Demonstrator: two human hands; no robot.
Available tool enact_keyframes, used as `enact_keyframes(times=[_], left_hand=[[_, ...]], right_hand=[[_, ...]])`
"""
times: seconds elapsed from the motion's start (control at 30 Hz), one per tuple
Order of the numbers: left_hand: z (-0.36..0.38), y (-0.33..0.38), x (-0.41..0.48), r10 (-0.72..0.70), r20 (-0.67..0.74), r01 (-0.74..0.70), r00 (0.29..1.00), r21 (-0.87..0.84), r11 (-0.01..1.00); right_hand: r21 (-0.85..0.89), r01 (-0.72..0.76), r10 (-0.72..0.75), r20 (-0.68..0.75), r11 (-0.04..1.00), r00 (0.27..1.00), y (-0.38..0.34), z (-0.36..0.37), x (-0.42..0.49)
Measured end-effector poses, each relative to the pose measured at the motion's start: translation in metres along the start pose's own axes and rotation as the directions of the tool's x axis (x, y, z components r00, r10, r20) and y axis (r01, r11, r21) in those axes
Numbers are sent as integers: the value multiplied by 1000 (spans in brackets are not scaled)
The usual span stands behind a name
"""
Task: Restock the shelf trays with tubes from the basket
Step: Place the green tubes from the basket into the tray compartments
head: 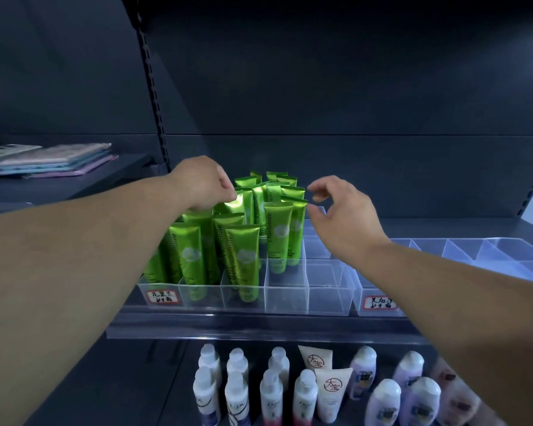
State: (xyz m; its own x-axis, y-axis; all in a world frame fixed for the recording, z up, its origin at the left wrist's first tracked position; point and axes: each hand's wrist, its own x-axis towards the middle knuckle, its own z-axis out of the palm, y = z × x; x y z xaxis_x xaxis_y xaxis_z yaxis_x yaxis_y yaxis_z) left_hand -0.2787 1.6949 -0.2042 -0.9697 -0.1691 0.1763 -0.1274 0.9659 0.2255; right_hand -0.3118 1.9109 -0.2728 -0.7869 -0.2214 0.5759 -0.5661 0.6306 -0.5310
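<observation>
On the upper shelf, in the left clear tray [286,292], the green tubes [243,250] stand crimped end up, crowding the left and back compartments. The left hand [203,182] pinches the top of one green tube [237,205] in the middle of the pack, fingers curled on it. It is seating or straightening that tube, I'd judge. The right hand [342,207] hovers just beside the rightmost tubes, fingers loosely bent, holding nothing. The basket is out of view.

Next move, by my reckoning: let go, fetch more stock, and drop it into the bare front-right compartments. There's good room there, and the right tray [379,287] sits unfilled. The tight spots are the thin divider walls and the leaning tube tops. The bottles [271,392] on the shelf below lie under both forearms.
</observation>
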Motion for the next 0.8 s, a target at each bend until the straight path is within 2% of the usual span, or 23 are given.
enact_keyframes(times=[0.23, 0.47, 0.8], left_hand=[[-5, -10, 6, -13, -8, 14, 1000, 108, 994], [-14, -5, 7, 41, 122, -68, 992, 229, 971], [-5, -1, 9, 73, 161, -137, 984, 432, 891]], right_hand=[[4, 107, -107, -8, 994, 994, -20, 11, 12], [39, 99, -98, -12, 994, 995, -20, 14, 15], [90, 82, -82, -9, 993, 997, -18, 16, 7]])
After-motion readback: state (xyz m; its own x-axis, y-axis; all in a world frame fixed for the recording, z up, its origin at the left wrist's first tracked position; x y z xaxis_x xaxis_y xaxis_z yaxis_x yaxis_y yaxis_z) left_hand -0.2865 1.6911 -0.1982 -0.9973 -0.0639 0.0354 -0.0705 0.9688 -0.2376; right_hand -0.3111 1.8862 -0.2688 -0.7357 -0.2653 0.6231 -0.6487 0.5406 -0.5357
